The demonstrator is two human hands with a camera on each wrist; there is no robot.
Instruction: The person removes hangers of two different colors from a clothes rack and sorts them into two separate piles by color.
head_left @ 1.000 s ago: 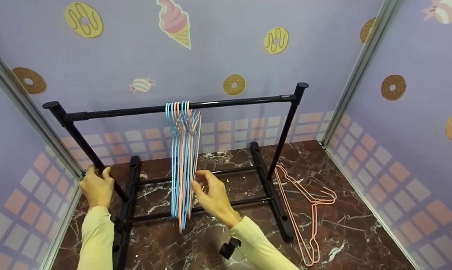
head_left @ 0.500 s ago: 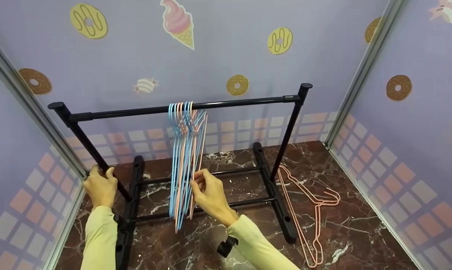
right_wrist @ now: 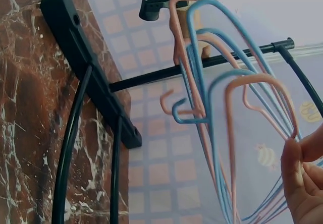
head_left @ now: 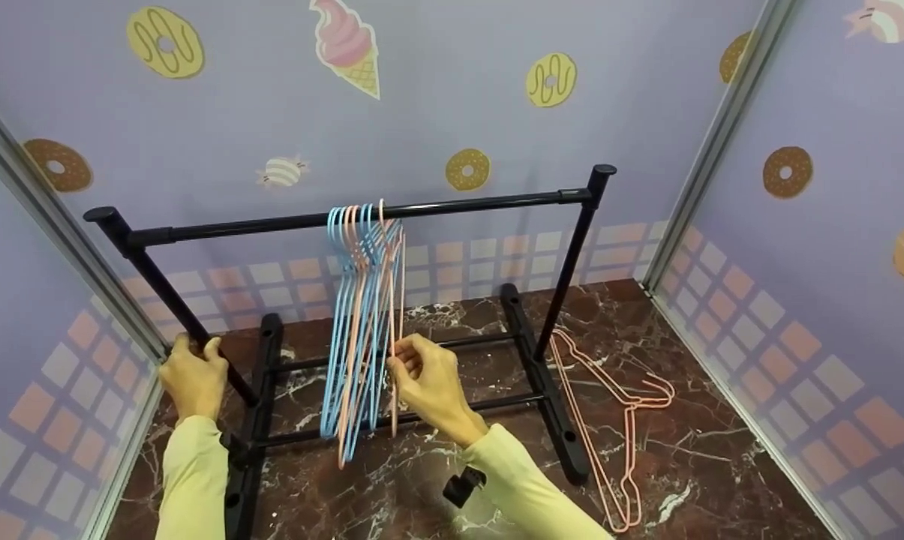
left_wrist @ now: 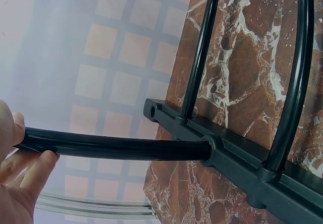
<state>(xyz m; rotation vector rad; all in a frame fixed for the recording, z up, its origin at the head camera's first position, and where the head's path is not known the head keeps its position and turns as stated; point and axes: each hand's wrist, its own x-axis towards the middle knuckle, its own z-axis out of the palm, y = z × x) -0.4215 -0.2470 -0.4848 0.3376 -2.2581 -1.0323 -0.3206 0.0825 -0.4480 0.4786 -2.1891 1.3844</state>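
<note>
A black metal garment rack stands on the marbled surface; its top bar [head_left: 482,204] carries a bunch of blue and pink hangers [head_left: 354,330]. My left hand [head_left: 194,379] grips the rack's left post [head_left: 168,289] near its lower half, with thumb and fingers around the tube in the left wrist view. My right hand [head_left: 430,382] pinches the near side of the rightmost pink hanger [right_wrist: 229,133] between thumb and fingertips. That hanger's hook is still over the bar, a little apart from the other hooks. Right wrist view shows several hanger ends fanned beside the fingers.
Loose pink hangers [head_left: 630,405] lie on the marbled surface [head_left: 707,450], right of the rack's right foot [head_left: 549,405]. Low crossbars [head_left: 497,403] join both feet. Patterned panels [head_left: 421,97] enclose the back and both sides.
My right hand has taken hold of the rightmost pink hanger and drawn it slightly right. The other hangers' lower ends have swung left. My left hand stays on the post.
</note>
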